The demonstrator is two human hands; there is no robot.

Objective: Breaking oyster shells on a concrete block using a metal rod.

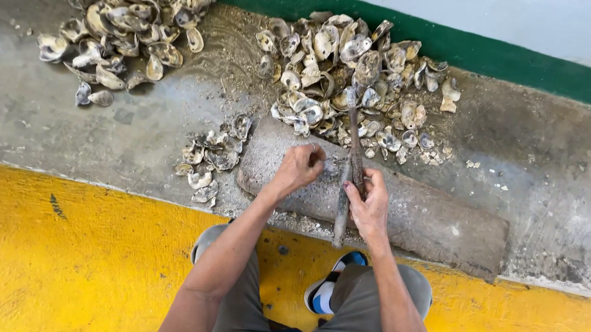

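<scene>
The right hand (369, 205) is gripping a metal bar (354, 145); the left hand (300, 167) is closing its fingers on a shell over the stone slab (434, 220), shell piles (354, 81) lying beyond.

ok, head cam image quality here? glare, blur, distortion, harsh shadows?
Head view: soft, even daylight, no hard shadows and no glare on the wet concrete ledge. Wide-angle bend shows along the green stripe and the yellow floor edge. The shell pile looks fairly sharp; left hand, right hand and rusty tool are slightly soft.
</scene>
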